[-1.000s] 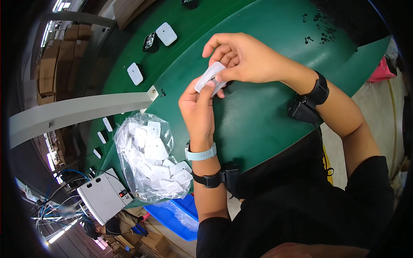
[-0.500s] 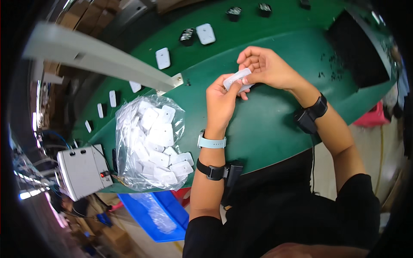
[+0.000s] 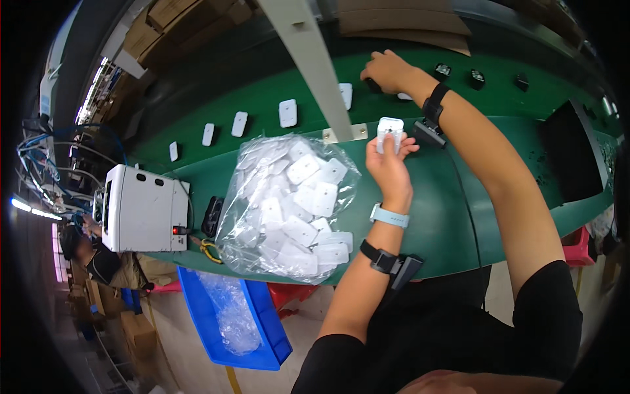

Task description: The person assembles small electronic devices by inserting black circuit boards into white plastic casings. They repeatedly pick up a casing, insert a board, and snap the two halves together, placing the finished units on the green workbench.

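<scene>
Green bench [image 3: 436, 217], post [image 3: 305, 62] near left hand [image 3: 392, 164]

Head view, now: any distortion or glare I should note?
Head view: the edge of the green workbench curves and corners go black; head view, far left: a lamp burns out white; head view, centre: the clear plastic bag shows glare, while the white cover in the left hand keeps a clear outline.

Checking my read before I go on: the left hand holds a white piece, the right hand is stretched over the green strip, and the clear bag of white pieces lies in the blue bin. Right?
Not quite: the clear bag of white pieces lies on the green bench, not in the blue bin. The head view shows it; the rest stands.
</scene>
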A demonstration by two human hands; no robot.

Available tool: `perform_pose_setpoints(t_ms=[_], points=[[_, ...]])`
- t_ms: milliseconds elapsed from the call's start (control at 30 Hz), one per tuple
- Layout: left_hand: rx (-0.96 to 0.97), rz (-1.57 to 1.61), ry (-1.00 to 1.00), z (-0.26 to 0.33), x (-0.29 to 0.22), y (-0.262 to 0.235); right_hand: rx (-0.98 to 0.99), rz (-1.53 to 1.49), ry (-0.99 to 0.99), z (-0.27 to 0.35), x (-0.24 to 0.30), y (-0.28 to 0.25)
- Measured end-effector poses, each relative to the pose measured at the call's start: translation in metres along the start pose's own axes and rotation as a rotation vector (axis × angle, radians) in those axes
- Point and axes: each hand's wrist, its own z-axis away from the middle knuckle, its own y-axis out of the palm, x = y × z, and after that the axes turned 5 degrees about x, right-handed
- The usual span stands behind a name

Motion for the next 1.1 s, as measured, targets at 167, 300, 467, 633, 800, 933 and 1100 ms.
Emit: perform_pose_setpoints(t_ms=[167, 300, 467, 633, 800, 933, 1100], points=[[-0.016, 0.018, 0.028, 0.001, -0.007, -0.003, -0.281, -0.207, -0.006, 0.033, 0.007, -0.024], [0.118, 0.000, -0.025, 0.002, -0.002, -0.003, -0.423, -1.135, 0.059, 0.115, -0.007, -0.019], [0.330, -0.021, -0.218, 0.007, -0.002, 0.004, -0.503, -2.182, 0.088, 0.219, 0.023, 0.001], [0.453, -0.125, -0.344, 0.009, -0.006, 0.011, -0.507, -2.457, 0.065, 0.250, 0.022, 0.052], [0.545, -0.151, -0.427, 0.013, -0.008, 0.007, -0.460, -2.431, 0.028, 0.248, 0.030, 0.053], [0.511, 0.031, -0.521, 0.013, -0.009, 0.008, -0.437, -2.638, -0.016, 0.248, 0.035, 0.045], [0.450, 0.072, -0.536, 0.011, -0.006, 0.005, -0.478, -2.647, 0.047, 0.250, 0.038, 0.044]])
